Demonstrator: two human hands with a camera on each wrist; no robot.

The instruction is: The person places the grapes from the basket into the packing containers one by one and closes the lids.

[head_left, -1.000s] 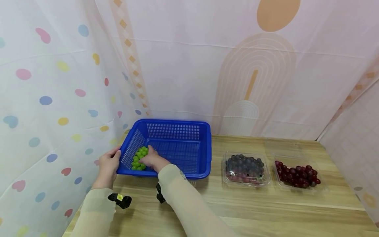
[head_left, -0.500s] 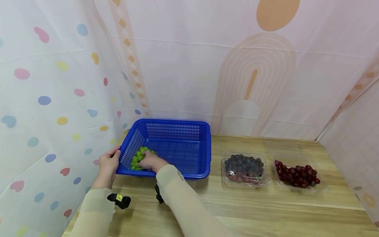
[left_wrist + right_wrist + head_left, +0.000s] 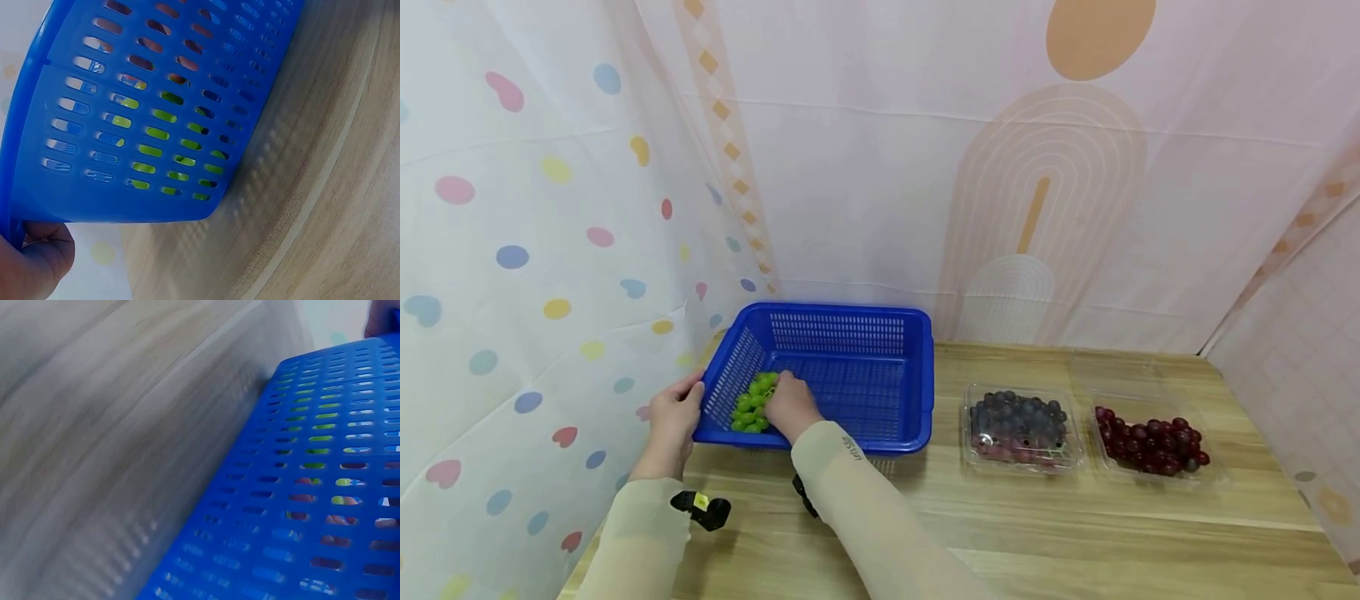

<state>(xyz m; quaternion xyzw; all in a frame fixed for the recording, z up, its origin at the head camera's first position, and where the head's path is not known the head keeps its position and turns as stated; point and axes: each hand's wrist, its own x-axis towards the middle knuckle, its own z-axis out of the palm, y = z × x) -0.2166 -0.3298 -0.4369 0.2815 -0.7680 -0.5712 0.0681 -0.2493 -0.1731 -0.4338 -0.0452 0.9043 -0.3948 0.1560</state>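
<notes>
Grapes (image 3: 752, 404), the green ones, sit in the near-left corner of the blue basket (image 3: 850, 329), which is over at about 9 o'clock on the wooden table (image 3: 1075, 533), right up against the dotted curtain (image 3: 512, 250). The right hand (image 3: 790, 404) is down inside the basket, resting on the right side of the bunch with its fingers bent over it, but from the head view I honestly can't tell if it's actually gripping the bunch or just touching it. The left hand (image 3: 673, 421) holds the basket's left rim at the near corner, fingers wrapped over the edge; the left wrist view shows a bit of that hand (image 3: 34, 259) under the rim, with the green showing through the slots in the basket wall (image 3: 156, 112). The right wrist view is mostly blurry table plus the outside of the basket (image 3: 300, 506), with green and a bit of skin colour peeking through the holes. Over at 3 o'clock from the basket there's a clear box of dark blue grapes (image 3: 1021, 425), and just past it another clear box of red grapes (image 3: 1153, 442), both lying open on the table, apart from the basket. Both arms are in pale beige sleeves (image 3: 865, 500).
</notes>
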